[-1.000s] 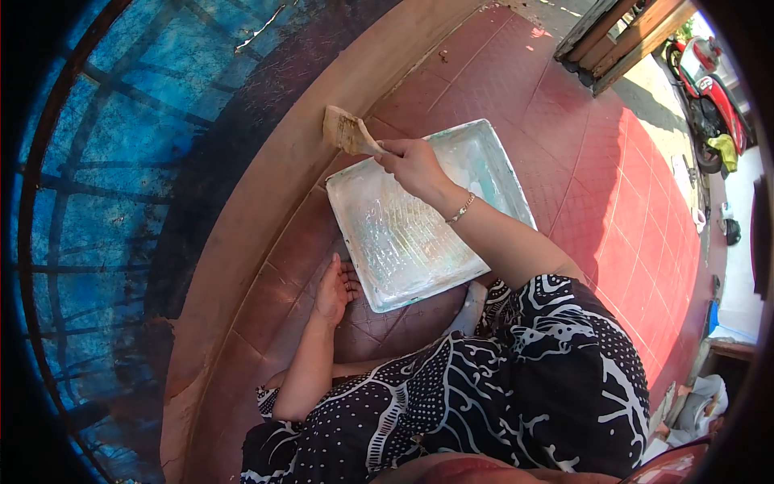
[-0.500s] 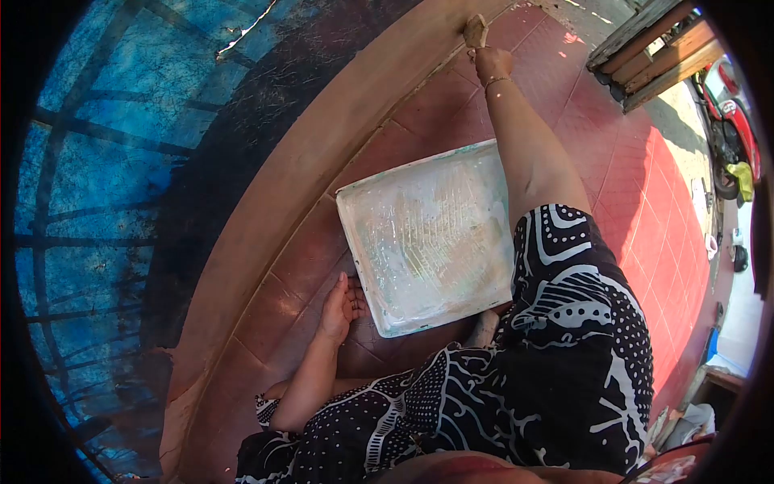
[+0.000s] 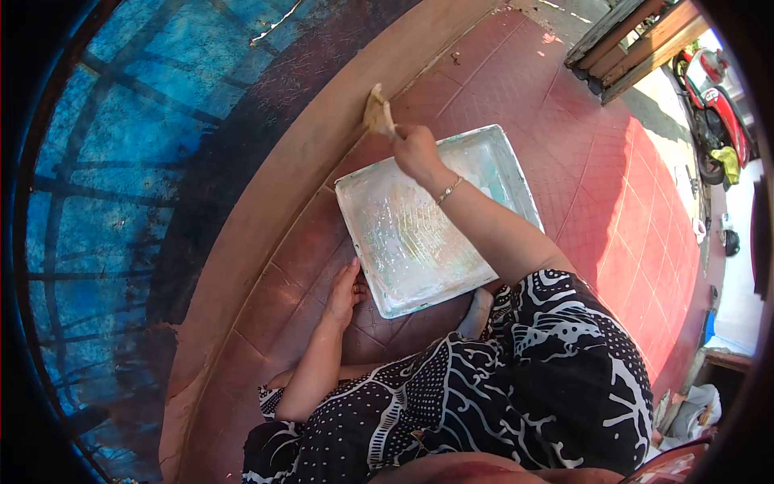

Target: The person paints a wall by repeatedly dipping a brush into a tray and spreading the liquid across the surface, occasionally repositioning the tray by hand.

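Right fingers (image 3: pixel 403 139) clamped round tan, stained brush (image 3: pixel 376 115), left fingers (image 3: pixel 360 289) loosely parted, beside white-streaked, ribbed tray (image 3: pixel 419 242)

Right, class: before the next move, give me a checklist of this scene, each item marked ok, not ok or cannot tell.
1. Brush gripped in the right hand: ok.
2. Tray within reach: ok, the right forearm passes over it.
3. Coating in the tray even: not ok, it looks streaky and patchy.
4. Left hand free: ok, no object visible in it.
5. Left fingertips clear of the tray's edge: cannot tell.
6. Bristles touching the wall base: cannot tell.
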Tool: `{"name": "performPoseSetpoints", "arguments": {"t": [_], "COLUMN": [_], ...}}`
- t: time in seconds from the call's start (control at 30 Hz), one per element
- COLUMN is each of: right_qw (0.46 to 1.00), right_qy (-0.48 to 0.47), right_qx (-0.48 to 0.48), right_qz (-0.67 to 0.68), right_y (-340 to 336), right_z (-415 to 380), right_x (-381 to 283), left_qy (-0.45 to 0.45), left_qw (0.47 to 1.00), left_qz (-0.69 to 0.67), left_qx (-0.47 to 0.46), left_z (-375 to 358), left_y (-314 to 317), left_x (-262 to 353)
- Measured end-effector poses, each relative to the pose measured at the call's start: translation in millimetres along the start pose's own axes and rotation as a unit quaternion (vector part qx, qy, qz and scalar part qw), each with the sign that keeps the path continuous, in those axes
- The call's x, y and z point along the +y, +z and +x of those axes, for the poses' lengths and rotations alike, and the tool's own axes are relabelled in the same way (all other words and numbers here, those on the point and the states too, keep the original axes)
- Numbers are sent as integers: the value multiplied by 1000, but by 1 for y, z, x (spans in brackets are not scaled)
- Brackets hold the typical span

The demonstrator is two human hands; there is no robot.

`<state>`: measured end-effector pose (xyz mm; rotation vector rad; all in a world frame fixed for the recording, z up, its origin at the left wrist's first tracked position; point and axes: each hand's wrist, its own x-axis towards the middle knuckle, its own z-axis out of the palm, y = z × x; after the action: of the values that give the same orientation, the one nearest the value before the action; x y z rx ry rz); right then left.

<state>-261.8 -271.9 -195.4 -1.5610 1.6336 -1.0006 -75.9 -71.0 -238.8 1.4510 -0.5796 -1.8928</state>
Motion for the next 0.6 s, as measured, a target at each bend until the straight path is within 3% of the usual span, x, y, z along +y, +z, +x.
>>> {"name": "performPoseSetpoints", "arguments": {"t": [0.07,0.1,0.13,0.2,0.27,0.33,0.37,0.4,0.47,0.6], "right_qw": [996,984,984,954,970,986,995,993,975,965], "right_qy": [0,48,44,153,112,98,40,47,15,-40], "right_qx": [-88,-155,-154,-212,-158,-43,50,89,197,194], "right_qz": [34,75,75,150,148,128,75,63,-105,-172], "right_y": [6,9,4,-13,-34,-55,-64,-75,-91,-93], "right_z": [-46,-60,-68,-80,-59,-11,16,47,104,150], "right_x": [-22,-31,-38,-62,-61,-42,-30,-16,9,21], "left_qy": [5,1,-4,-1,1,11,13,11,8,1], "left_qw": [1000,1000,1000,1000,999,1000,1000,1000,1000,1000], "left_qz": [1,-7,-16,-23,-33,-21,-22,-15,-6,1], "left_qx": [-5,-2,3,5,6,-6,-6,-14,-20,-22], "left_z": [-3,-4,-4,-6,-8,-9,-6,-4,0,1], "left_y": [-2,-6,-9,-14,-15,-12,-12,-11,-9,-5], "left_x": [0,0,0,-2,-1,2,2,1,2,9]}}
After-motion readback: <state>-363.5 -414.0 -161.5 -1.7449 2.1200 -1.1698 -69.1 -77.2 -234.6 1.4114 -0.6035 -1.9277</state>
